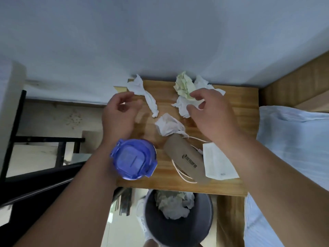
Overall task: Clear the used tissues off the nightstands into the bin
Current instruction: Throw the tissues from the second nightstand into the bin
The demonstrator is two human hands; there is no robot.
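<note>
- Left hand, fingers loosely curled and empty, hovers just left of a twisted white tissue.
- Right hand, fingers spread, reaches onto a crumpled pale green tissue by the wooden nightstand's far edge, not clamped.
- Bare wood shows between both hands.
- Dark round bin stands below the near edge, beneath the wrists.

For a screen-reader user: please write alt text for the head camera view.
Two bare hands reach over a wooden nightstand strewn with crumpled tissues: the left hand empty, the right hand over a white and green pile. A bin holding more tissues stands below.
</note>
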